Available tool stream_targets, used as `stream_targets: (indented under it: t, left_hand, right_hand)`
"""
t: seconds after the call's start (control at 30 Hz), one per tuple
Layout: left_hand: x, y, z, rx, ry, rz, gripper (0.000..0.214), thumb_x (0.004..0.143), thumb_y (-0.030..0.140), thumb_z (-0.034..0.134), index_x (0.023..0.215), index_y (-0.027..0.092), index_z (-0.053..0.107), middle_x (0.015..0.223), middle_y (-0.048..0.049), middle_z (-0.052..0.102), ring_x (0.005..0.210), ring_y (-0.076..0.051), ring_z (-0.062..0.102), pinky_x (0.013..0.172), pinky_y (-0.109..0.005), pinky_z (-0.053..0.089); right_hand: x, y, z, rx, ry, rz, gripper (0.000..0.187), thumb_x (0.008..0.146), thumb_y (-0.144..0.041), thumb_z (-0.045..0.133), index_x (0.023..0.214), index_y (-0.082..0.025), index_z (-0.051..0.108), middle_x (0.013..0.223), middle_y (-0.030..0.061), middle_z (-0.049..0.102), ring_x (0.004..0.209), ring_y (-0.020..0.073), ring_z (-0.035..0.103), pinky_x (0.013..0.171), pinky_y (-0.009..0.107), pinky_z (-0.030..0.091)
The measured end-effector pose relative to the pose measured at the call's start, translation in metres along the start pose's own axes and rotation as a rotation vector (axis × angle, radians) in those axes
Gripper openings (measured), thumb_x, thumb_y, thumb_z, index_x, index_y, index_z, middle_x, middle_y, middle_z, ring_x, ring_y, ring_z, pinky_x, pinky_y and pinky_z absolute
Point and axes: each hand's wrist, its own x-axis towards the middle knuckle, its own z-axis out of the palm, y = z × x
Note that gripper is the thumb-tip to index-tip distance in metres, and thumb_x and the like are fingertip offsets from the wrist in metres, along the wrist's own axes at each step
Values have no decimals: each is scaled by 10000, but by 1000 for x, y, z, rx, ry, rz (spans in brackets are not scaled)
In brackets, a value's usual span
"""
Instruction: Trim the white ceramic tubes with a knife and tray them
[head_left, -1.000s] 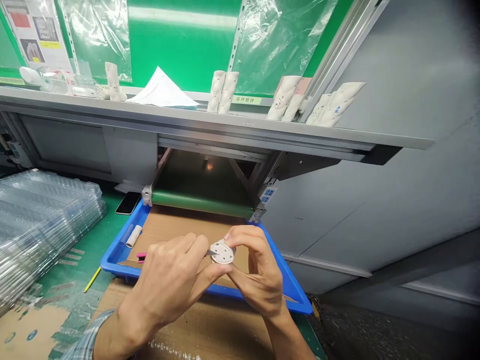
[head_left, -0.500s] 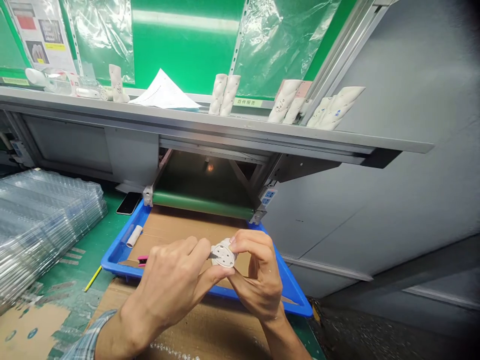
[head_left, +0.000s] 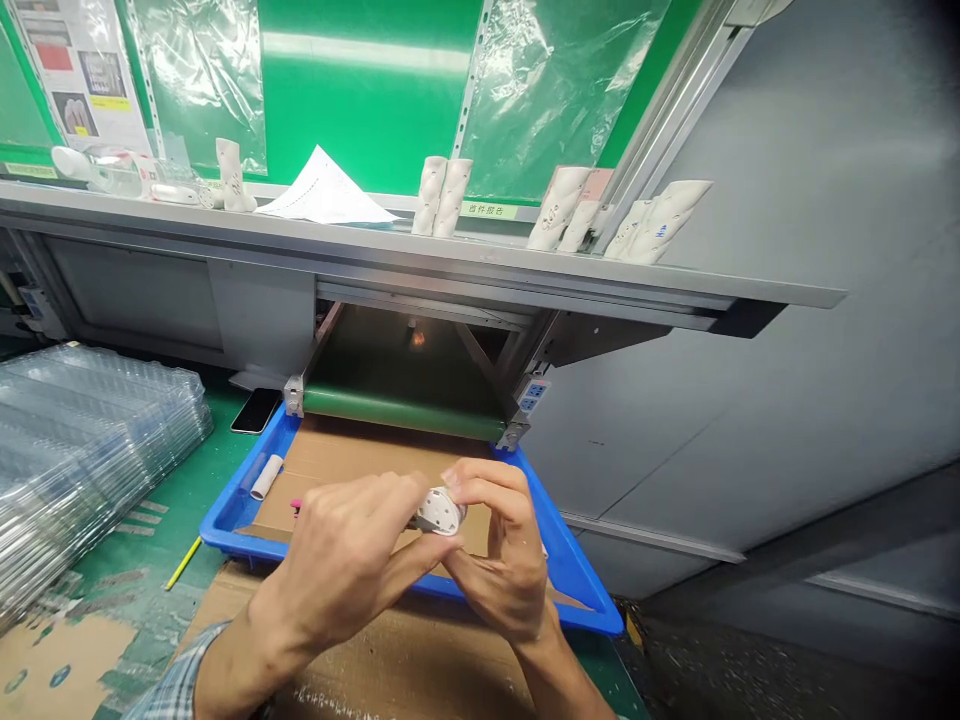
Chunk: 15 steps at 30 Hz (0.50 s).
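Green conveyor belt (head_left: 405, 375) at the back, shallow blue plastic tray (head_left: 247, 543) below its end, and held up over that tray is a small round white plastic-looking piece (head_left: 439, 513) with holes in its face. Right hand (head_left: 499, 545) pinches its side, fingers curled; left hand (head_left: 337, 540) is closed around something mostly hidden, just a dark grey sliver (head_left: 412, 522) showing. Looks light, stiff, maybe slippery, so I'd grab the sides. Holed end points back at the worker in the blue plaid sleeve (head_left: 176, 680); long axis seems to run away, body mostly hidden.
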Motion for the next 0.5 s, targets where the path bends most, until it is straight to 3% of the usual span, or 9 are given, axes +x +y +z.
stream_targets:
  t: [0.1, 0.17, 0.27, 0.33, 0.4, 0.5]
  left_hand:
    - [1, -5, -5, -32, -31, 19, 253, 1186, 436, 448, 1244, 230, 584, 894, 36, 743, 723, -145, 713, 643, -288, 469]
    - [1, -8, -8, -39, -71, -4, 276, 1179, 463, 455, 1284, 243, 586, 970, 23, 767, 799, -160, 735, 690, -296, 501]
    - [1, -13, -12, -87, -134, -35, 355, 1185, 449, 432, 1436, 228, 553, 1196, -34, 779, 1009, -181, 745, 826, -295, 557]
    - [1, -15, -13, -98, -112, -53, 373, 1200, 348, 390, 1520, 204, 519, 1243, -58, 766, 1057, -175, 728, 879, -285, 562]
    - [1, -15, -14, -63, -59, -67, 393, 1202, 263, 363, 1562, 201, 509, 1140, -42, 765, 968, -154, 725, 839, -270, 551]
    - [2, -12, -14, 22, -49, -61, 410, 1206, 311, 375, 1567, 205, 538, 970, -9, 721, 807, -139, 701, 681, -265, 502]
  right_hand:
    - [7, -1, -9, 161, -202, 105, 405, 994, -149, 745, 1355, -268, 605, 1280, 101, 706, 1175, 240, 707, 979, 372, 633]
    - [10, 0, -14, 211, -257, 162, 366, 1024, -175, 741, 1356, -284, 631, 1291, 87, 730, 1213, 228, 713, 1042, 359, 619]
    - [9, 1, -15, 175, -180, 215, 338, 1048, -238, 746, 1367, -307, 660, 1261, 72, 731, 1202, 217, 710, 1064, 350, 604]
    - [6, 2, -12, 111, -120, 234, 347, 1046, -265, 756, 1379, -308, 672, 1248, 79, 709, 1190, 225, 698, 1052, 363, 605]
    - [4, 2, -8, 51, -77, 221, 331, 1041, -259, 759, 1360, -301, 686, 1231, 86, 682, 1170, 232, 692, 1024, 379, 612]
    - [4, 0, -5, 8, -20, 170, 298, 1034, -210, 752, 1315, -285, 687, 1186, 78, 660, 1116, 227, 693, 968, 383, 628]
